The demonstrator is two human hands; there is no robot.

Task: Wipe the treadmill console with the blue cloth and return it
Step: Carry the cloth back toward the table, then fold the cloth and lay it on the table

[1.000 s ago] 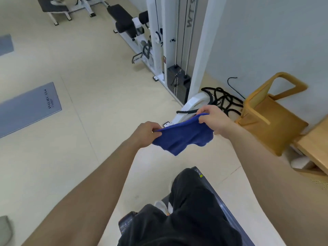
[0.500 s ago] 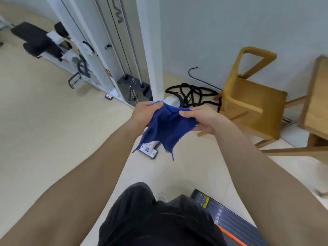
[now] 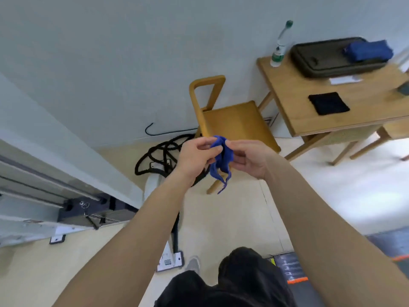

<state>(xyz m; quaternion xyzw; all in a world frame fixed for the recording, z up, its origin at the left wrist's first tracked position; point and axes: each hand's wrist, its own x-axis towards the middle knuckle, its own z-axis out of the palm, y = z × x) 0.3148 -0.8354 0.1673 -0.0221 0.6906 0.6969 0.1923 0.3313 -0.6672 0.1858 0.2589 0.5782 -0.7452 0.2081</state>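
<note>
- Nearest the camera: the person's dark-clad legs (image 3: 232, 282) and one shoe stand on the pale floor (image 3: 221, 222). A dark edge with orange striping (image 3: 294, 280) shows at lower right (possibly the treadmill deck; not confirmed).
- The treadmill console itself is not in view, so whether it has been wiped cannot be read directly.
- Mid-field, both forearms are extended. The left hand (image 3: 194, 158) and right hand (image 3: 245, 158) meet at chest height.
- The blue cloth (image 3: 221, 160) is bunched between the two hands, clear of every surface, with two loose tails hanging below. Left thumb and fingers pinch its upper fold; the right hand's fingers curl and pinch the opposite side, so both hands grip it.
- Behind the hands: a wooden chair (image 3: 232, 122), seat bare, and a tangle of black cord (image 3: 159, 156) on the floor by the wall. A white cable machine (image 3: 55, 196) stands at left.
- Farthest: a wooden table (image 3: 321, 120) bearing a water bottle (image 3: 281, 45), a dark case (image 3: 332, 58) with a blue pouch (image 3: 367, 50) on top, and a black square cloth (image 3: 328, 103).
- Assessment: the cloth is being gathered or folded while facing the table, which suggests the return stage. Judged remaining: carry it over, set it down, release. The table is the likely spot, though that is unverified.
</note>
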